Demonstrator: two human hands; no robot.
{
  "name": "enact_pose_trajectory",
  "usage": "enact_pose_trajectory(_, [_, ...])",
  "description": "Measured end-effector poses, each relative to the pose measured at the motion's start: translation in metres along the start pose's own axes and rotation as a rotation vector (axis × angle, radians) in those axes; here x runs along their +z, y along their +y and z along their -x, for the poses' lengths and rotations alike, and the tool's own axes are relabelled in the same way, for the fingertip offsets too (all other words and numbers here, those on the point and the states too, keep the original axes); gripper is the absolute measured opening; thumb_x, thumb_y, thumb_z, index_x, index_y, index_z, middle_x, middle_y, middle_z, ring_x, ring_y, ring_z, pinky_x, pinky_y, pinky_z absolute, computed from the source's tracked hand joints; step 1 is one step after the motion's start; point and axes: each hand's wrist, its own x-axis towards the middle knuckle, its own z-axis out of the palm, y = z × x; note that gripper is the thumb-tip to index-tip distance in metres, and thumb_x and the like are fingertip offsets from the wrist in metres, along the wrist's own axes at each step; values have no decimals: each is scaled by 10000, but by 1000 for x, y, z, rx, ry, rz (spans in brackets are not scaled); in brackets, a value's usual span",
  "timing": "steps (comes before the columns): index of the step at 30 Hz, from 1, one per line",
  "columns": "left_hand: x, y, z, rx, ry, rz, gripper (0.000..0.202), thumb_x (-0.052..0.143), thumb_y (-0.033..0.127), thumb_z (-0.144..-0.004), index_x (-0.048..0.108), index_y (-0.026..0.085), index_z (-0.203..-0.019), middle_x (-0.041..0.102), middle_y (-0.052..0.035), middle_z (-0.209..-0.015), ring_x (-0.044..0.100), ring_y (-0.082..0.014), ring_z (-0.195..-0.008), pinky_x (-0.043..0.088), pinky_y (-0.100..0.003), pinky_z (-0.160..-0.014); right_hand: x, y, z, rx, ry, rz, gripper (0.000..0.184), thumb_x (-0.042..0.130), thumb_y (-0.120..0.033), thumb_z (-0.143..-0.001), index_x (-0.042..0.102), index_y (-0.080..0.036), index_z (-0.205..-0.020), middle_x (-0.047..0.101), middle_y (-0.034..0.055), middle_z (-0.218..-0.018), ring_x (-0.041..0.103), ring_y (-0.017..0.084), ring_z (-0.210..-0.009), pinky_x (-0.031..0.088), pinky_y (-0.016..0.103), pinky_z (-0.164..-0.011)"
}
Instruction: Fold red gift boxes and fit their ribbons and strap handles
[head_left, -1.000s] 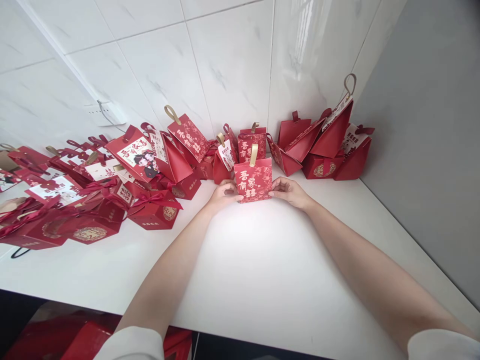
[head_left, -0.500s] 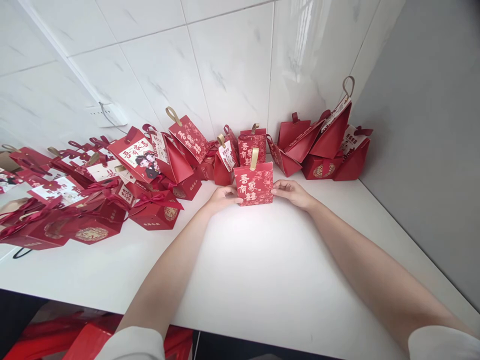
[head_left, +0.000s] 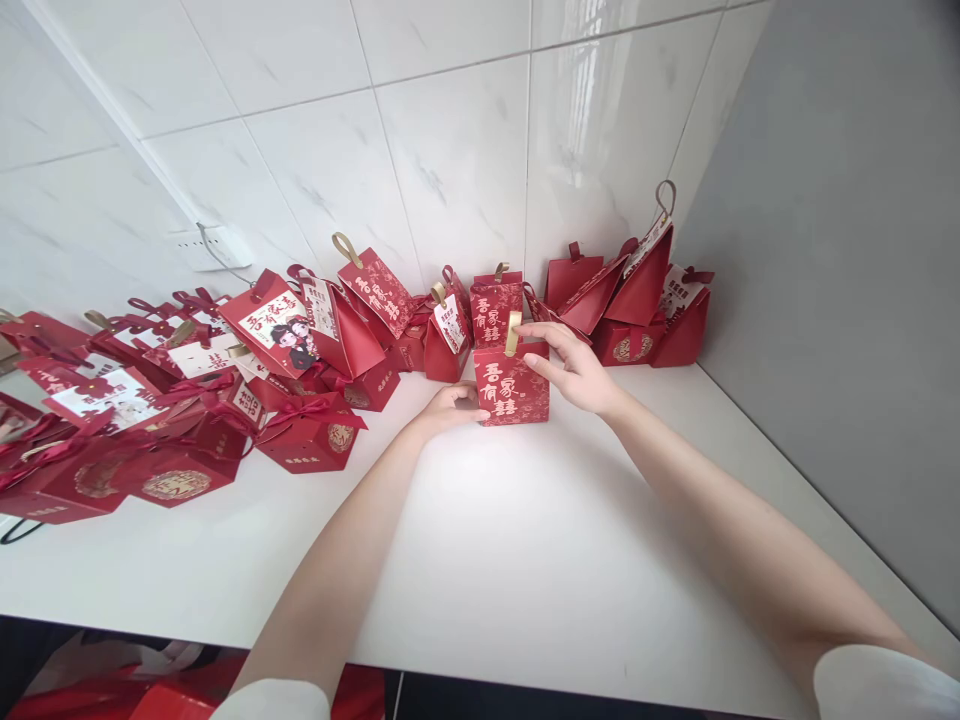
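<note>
A red gift box (head_left: 513, 390) with gold lettering stands upright on the white table, a gold ribbon loop (head_left: 513, 333) rising from its top edge. My left hand (head_left: 452, 408) grips its lower left side, thumb at the front and the other fingers partly hidden behind. At the upper right of the box is my right hand (head_left: 571, 366), fingers apart and stretched toward the loop, the fingertips at or just beside it; firm contact cannot be made out. Directly behind stands another red box (head_left: 496, 308) with similar lettering.
Many red gift boxes (head_left: 311, 435) crowd the left of the white table (head_left: 525, 560). More red boxes (head_left: 630, 340) lean against the tiled wall (head_left: 457, 150) at the right. A grey panel (head_left: 840, 300) borders the right side. Red items (head_left: 176, 700) lie below the front edge.
My right hand has left the box's right side and risen to its top by the gold loop, fingers spreading. My left hand still holds the left side. The view has shifted slightly.
</note>
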Motion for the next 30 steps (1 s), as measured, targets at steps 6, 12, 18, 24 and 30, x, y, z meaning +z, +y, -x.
enact_pose_trajectory(6, [1,3,2,-17,15,-8,389,825,428,-572,711,143,-811,664,-94,-1088,591,-282,-1079,427,-451,-990,2,2,0,-28,-86,28,449,523,-454,-928,500,-335,-1360,505,17,-1412,405,259,-1346,316,495,-1131])
enact_pose_trajectory(12, [-1,-1,0,-42,-8,14,394,818,405,-594,678,135,-846,661,-107,-1123,593,-286,-1096,409,-451,-1003,-1,0,0,-34,-156,61,507,525,-456,-927,425,-362,-1416,434,-11,-1476,295,282,-1415,257,561,-1152])
enact_pose_trajectory(18, [-1,-18,-4,-6,90,163,617,858,336,-553,562,180,-1073,628,-100,-1189,573,-254,-1144,379,-462,-1050,-1,-1,0,-12,-187,12,501,407,-470,-977,311,-404,-1465,292,-64,-1552,182,239,-1458,163,513,-1199])
enact_pose_trajectory(24, [1,-23,-6,-55,175,282,686,825,358,-616,463,212,-1181,604,-104,-1229,556,-246,-1162,401,-435,-1016,15,32,10,125,44,-205,796,611,-522,-858,172,-372,-1504,224,3,-1580,183,244,-1457,165,488,-1193])
enact_pose_trajectory(30, [0,-19,-5,-70,354,257,327,663,462,-784,529,188,-900,621,6,-884,576,-141,-875,408,-295,-880,47,83,40,499,43,-537,1006,657,-595,-784,14,-353,-1518,345,118,-1511,476,272,-1289,359,511,-1090])
